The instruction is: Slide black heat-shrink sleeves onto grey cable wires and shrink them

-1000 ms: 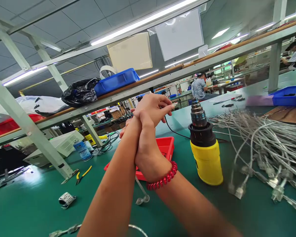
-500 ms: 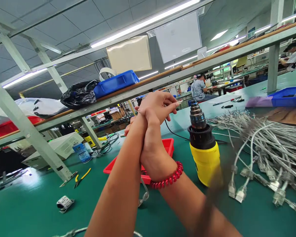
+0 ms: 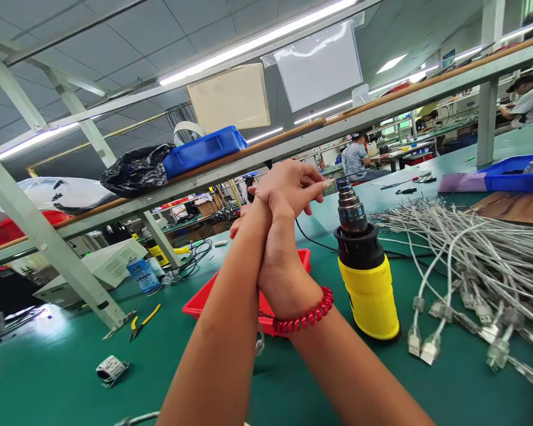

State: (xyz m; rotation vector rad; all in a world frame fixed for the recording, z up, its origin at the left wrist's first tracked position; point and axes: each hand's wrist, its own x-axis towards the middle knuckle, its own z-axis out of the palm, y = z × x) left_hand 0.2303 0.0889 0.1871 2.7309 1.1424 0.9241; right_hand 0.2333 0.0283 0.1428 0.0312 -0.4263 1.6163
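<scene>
1. Fingers [image 3: 313, 192] of the right hand [image 3: 288, 195] pinched something small, too tiny to identify, beside the heat gun [image 3: 364, 266] nozzle.
2. Left hand [image 3: 249, 222] lay pressed against the right, its grip hidden.
3. That piece probably handled light and stiff; fingertip hold near its end suited it.
4. Heat gun stood upright on the green counter [image 3: 48, 367], likely top-heavy.
5. Cable pile [image 3: 475, 254] lay right, red tray [image 3: 204, 299] behind the wrists; pliers [image 3: 144, 322] left.

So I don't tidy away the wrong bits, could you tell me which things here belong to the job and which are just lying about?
In use: left hand at the nozzle of the heat gun; right hand clasping left wrist; grey cables.
Lying about: pliers; blue bin; black bag.
</scene>
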